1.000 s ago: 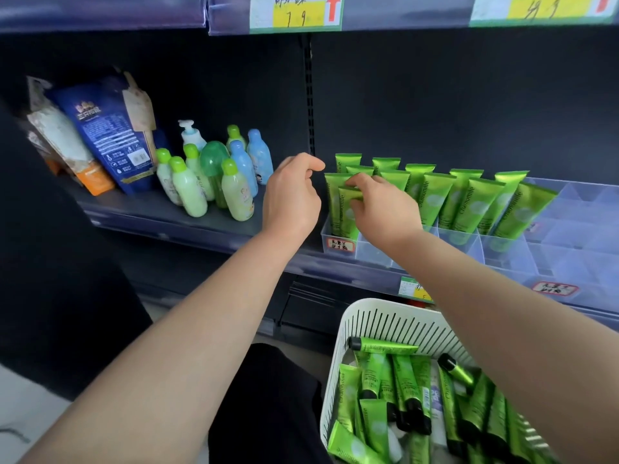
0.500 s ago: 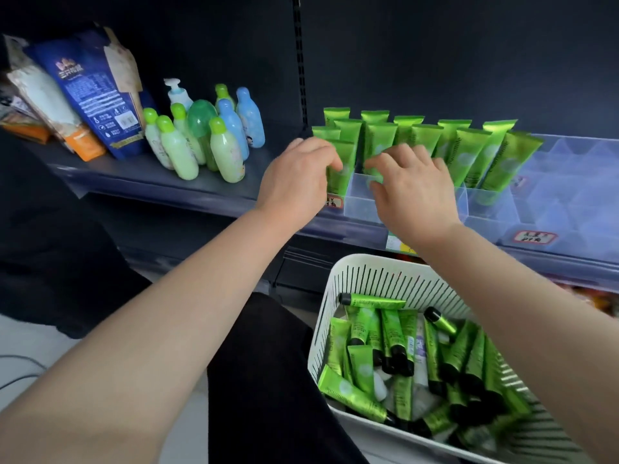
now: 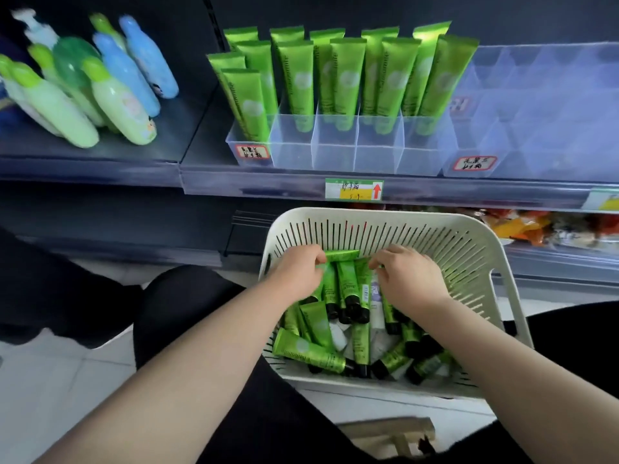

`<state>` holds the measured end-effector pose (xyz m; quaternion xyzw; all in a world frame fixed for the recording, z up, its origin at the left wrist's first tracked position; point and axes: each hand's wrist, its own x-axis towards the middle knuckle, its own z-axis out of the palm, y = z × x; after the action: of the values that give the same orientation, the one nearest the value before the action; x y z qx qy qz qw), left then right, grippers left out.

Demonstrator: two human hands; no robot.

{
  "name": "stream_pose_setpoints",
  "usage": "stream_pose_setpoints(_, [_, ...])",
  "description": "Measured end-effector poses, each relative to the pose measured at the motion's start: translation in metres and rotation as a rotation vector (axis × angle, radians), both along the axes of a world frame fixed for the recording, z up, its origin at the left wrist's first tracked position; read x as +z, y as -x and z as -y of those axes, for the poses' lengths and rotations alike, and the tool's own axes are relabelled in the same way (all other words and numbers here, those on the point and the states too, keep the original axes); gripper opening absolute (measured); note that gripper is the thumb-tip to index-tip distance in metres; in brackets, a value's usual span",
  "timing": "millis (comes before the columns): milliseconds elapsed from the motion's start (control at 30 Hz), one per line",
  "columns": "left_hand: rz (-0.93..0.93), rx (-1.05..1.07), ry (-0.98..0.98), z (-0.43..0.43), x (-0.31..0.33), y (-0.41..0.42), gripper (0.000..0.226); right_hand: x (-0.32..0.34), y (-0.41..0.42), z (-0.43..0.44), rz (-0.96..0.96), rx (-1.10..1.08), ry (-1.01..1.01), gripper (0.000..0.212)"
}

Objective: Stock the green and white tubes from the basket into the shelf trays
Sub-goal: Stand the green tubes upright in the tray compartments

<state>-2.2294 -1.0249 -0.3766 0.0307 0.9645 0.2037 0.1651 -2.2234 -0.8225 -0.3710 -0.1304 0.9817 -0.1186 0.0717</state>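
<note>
Shelf [image 3: 100,162], dark, 12 o'clock: left tray [image 3: 335,152] part-stocked, green tubes [image 3: 345,78] upright; right tray [image 3: 536,128] unfilled. Basket [image 3: 469,249], 6 o'clock: many tubes [image 3: 310,351] remain. Left hand [image 3: 296,272] and right hand [image 3: 407,277] curled among them; grasp unclear.

Little could be read. A price tag [image 3: 354,189] on the shelf's front rail [image 3: 254,187] carried a red upward arrow at its right end; its handwritten characters and the number on its yellow strip were too blurred to make out. Two red-bordered white stickers [image 3: 252,151] [image 3: 474,162] on the clear trays' fronts bore handwritten characters, illegible. Vertical lettering ran along the standing green tubes [image 3: 347,78], too blurred to read.
</note>
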Motion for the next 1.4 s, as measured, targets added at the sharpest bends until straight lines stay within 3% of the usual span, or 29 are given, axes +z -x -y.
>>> stream_pose_setpoints(200, [0.050,0.014,0.077,-0.004,-0.028,-0.003,0.036,-0.040,0.006,0.019,0.253,0.056,0.000,0.032])
stream_pose_setpoints(433, [0.078,0.099,0.077,-0.003,-0.044,0.000,0.029,-0.061,0.009,0.041,0.378,0.166,-0.074,0.035])
stream_pose_setpoints(600, [0.116,0.130,0.101,-0.005,-0.049,0.004,0.020,-0.045,0.001,0.034,0.367,0.211,-0.273,0.035])
stream_pose_setpoints(633, [0.114,0.143,0.112,-0.006,-0.050,0.004,0.026,-0.044,-0.006,0.030,0.369,0.214,-0.304,0.033])
stream_pose_setpoints(733, [0.120,0.165,0.108,-0.008,-0.052,0.005,0.035,-0.051,-0.023,0.022,0.323,0.184,-0.286,0.029])
stream_pose_setpoints(867, [0.198,0.155,0.101,-0.008,-0.047,0.008,0.007,-0.056,-0.014,0.027,0.312,0.024,-0.247,0.059])
stream_pose_setpoints(1000, [0.208,0.133,0.127,-0.006,-0.043,0.006,0.007,-0.062,-0.007,0.036,0.369,-0.076,-0.113,0.047])
stream_pose_setpoints(1133, [0.156,0.145,0.126,-0.010,-0.043,0.000,0.023,-0.068,-0.010,0.041,0.421,-0.147,-0.110,0.041])
stream_pose_setpoints(1400, [0.316,0.042,0.268,-0.011,-0.041,0.000,0.024,-0.063,-0.009,0.048,0.461,-0.001,-0.129,0.043])
